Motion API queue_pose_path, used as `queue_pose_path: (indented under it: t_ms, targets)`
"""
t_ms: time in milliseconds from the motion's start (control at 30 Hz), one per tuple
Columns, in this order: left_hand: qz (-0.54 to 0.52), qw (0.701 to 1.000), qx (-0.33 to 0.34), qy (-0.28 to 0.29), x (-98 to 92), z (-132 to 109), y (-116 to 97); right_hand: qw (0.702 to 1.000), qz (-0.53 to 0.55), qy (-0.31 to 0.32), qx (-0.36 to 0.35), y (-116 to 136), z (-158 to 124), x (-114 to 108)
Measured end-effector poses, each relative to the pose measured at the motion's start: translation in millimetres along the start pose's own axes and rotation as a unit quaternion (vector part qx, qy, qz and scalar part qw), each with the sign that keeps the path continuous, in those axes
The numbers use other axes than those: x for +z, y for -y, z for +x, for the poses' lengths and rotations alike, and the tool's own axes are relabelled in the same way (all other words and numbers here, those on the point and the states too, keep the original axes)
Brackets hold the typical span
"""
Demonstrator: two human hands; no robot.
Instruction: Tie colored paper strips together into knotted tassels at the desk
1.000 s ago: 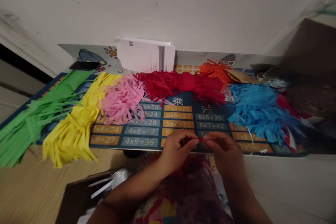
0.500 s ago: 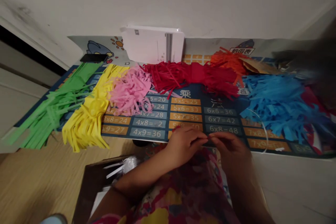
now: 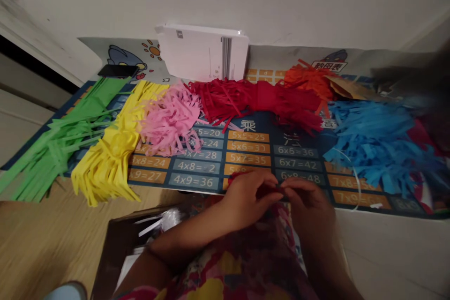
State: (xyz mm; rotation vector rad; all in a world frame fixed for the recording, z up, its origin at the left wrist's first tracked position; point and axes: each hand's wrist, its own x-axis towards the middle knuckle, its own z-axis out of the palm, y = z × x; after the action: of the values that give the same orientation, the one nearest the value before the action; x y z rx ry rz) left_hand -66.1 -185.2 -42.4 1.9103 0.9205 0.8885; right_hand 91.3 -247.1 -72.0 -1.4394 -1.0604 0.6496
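over the near edge of the multiplication mat (image 3: 249, 158), the left hand (image 3: 244, 199) and right hand (image 3: 311, 206) have their fingertips curled toward each other, almost touching — what sits between them is too small and dark to make out, so i cannot tell whether either grip is clamped on anything. a bit of red paper (image 3: 236, 176) shows just behind the left hand, at the mat's edge. beyond lie fringed bundles, the red bundle (image 3: 263, 97) between the pink bundle (image 3: 172, 124) and orange bundle (image 3: 304, 79) — a thin white string (image 3: 358, 185) curves beside the blue bundle (image 3: 372, 143)
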Motion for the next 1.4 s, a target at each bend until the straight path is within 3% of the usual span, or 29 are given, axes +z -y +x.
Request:
queue_pose_path:
  t_ms: [100,267,533,733,1000,1133,1267,1400]
  targets:
    - [-0.030,0.999,-0.037,-0.005,-2.5,-0.3,0.7,0.999,0.012,0.004,0.033,-3.5,-0.5,-1.3]
    - [-0.041,0.999,-0.019,0.019,-3.6,-2.0,1.8,0.996,0.044,0.051,0.063,-0.1,2.7,-4.6]
    - [0.016,0.998,0.048,0.035,-6.8,-2.9,-1.7,0.998,0.036,-0.054,0.001,3.7,-6.5,-3.8]
    - [0.033,0.996,0.088,0.009,-5.7,-8.1,-0.7,0.999,0.032,0.035,0.015,1.0,-7.2,-11.4]
    - [0.034,0.994,0.088,0.054,-6.2,-7.7,-3.8,0.992,-0.051,0.042,-0.105,0.5,-6.2,-22.5]
    - [0.014,0.995,0.098,0.019,-4.4,-7.3,-2.6,0.989,-0.079,0.004,-0.126,7.1,-9.0,-24.7]
    - [0.003,0.984,0.178,-0.028,-0.4,-8.3,-4.2,0.987,-0.108,0.006,-0.122,17.5,-10.3,-24.0]
    - [0.027,0.980,0.192,-0.036,2.9,-7.5,-4.1,0.987,-0.110,-0.008,-0.120,23.2,-8.5,-21.6]
